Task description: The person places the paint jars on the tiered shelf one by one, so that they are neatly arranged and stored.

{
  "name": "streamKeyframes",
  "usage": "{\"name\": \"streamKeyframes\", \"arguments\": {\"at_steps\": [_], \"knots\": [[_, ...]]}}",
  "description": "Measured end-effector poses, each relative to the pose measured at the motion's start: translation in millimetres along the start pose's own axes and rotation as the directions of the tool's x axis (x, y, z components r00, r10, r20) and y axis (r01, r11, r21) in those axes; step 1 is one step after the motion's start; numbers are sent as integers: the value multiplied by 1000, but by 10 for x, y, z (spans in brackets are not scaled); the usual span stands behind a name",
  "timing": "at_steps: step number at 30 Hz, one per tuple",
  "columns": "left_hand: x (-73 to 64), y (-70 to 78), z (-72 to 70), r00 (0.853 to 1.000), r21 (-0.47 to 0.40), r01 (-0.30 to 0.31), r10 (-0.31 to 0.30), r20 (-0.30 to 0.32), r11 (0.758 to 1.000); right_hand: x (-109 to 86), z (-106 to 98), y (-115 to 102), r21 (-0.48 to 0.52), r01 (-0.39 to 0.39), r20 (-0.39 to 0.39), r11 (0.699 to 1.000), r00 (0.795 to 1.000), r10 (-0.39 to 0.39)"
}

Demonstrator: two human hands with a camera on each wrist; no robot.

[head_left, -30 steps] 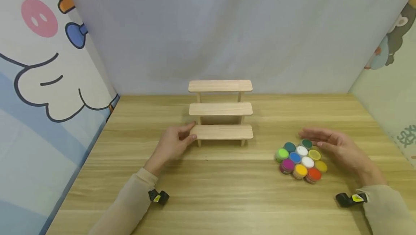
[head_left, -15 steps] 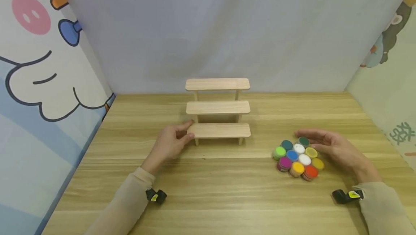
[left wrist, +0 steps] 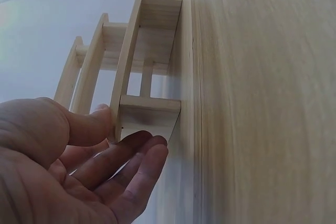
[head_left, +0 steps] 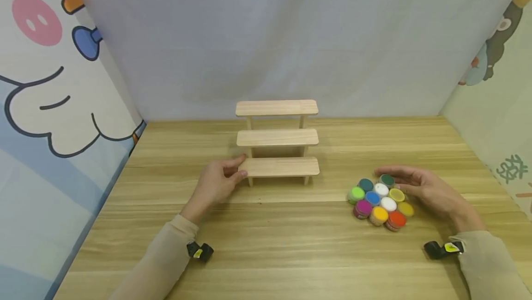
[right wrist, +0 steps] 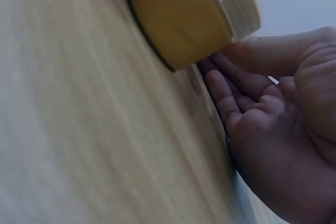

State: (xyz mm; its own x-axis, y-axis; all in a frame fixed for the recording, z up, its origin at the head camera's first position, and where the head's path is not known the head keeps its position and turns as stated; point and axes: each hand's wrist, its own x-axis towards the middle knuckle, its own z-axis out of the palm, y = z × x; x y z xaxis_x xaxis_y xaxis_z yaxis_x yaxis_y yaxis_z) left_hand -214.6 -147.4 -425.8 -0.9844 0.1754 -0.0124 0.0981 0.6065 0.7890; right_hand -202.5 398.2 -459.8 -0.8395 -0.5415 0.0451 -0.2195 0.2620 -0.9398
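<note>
Three-tier stand, pale wood: stood upright on the bench, near its rear edge and roughly central, its shelves stepped upward toward the back.

Left hand: pinched the left end of the stand's lowest shelf between thumb and forefinger; the remaining fingers were loosely bent beside the stand's side.

Paint pots, eleven, lidded: stood upright in a close cluster on the bench, to the right of the stand and well apart from it. Lids showed purple, orange-yellow, red, light green, blue, two whites, two dark greens and two yellows.

Right hand: lay at the cluster's right rear, fingers extended and relaxed, thumb parted from them, nothing held. Whether the thumb touched a pot could not be told.

Sleeves, beige: covered both forearms, a small black camera at each wrist.

Curtain, greyish white: hung behind the bench.
</note>
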Motion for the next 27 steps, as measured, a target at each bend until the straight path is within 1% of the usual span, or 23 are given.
{"name": "streamKeyframes", "arguments": {"at_steps": [4, 10, 16, 27], "knots": [[3, -1, 1, 1000, -6, 4, -4, -15, 1000, 5, -5, 3, 1, 0, 17, 1000, 1000, 0], [-7, 10, 6, 1000, -15, 13, -14, -19, 1000, 10, -2, -6, -35, -10, 27, 999, 1000, 11], [-4, 12, 17, 1000, -27, 8, -9, -30, 1000, 10, 7, -20, -75, -37, 0, 996, 999, 37], [-21, 20, 29, 998, -22, 4, -5, -58, 1000, 20, 34, -36, -95, -51, -75, 994, 996, 44]]}}
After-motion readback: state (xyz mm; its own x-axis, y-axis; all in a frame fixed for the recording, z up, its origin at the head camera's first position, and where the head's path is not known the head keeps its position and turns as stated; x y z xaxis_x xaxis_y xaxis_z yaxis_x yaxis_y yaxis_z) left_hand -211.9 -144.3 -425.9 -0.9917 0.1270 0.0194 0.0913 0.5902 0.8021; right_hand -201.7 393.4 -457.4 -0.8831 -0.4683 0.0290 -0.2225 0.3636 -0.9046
